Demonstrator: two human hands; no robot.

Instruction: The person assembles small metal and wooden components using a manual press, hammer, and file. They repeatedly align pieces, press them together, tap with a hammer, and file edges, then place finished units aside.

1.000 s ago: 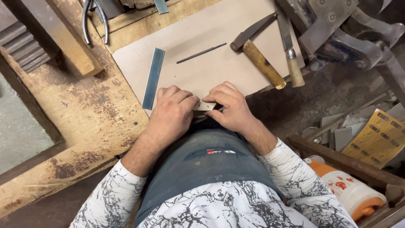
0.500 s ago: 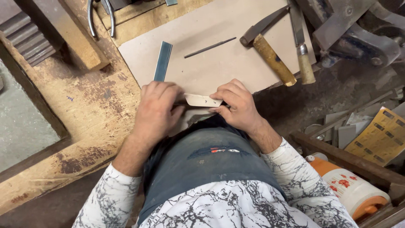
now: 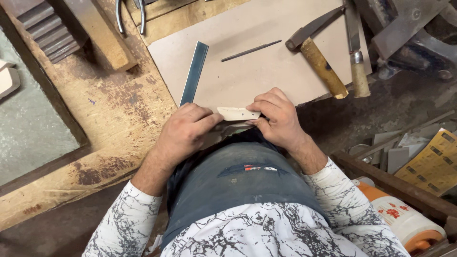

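A small pale flat piece sits at the near edge of a tan board, held between both my hands. My left hand pinches its left end, fingers curled. The piece's right end is gripped by my right hand. A blue-grey metal ruler lies on the board just beyond my left hand, its near end hidden by my fingers.
On the board lie a thin dark file, a wooden-handled hammer and a wooden-handled knife. Pliers and a wood block rest at the back left of the worn wooden bench. A box of scraps stands at right.
The pale piece has come into plainer view between my hands. The view has shifted slightly, and both hands stay on the piece at the board's edge.
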